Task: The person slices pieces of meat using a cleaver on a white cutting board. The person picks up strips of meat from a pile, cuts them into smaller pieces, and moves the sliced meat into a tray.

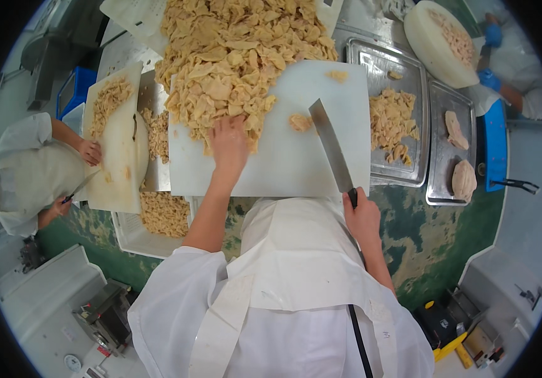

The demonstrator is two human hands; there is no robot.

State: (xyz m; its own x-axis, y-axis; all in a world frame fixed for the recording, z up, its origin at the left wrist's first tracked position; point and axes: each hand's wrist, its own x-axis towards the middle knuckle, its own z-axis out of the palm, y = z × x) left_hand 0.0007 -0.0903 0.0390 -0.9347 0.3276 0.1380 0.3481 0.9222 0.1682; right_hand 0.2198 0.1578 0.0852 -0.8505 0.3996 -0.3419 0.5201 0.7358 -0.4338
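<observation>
Over smooth board (277, 173), left hand (229, 140) lies half-spread on crinkled meat (227, 63); right hand (363, 218) grips steel knife (332, 143).

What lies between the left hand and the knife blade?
The head view shows the edge of the meat pile, bare white board, then a small clump beside the blade.

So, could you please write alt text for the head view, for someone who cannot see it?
A person's left hand touches a large heap of pale meat pieces, partly on a white cutting board; the right hand holds a knife. Metal trays lie right; a co-worker stands left.
</observation>
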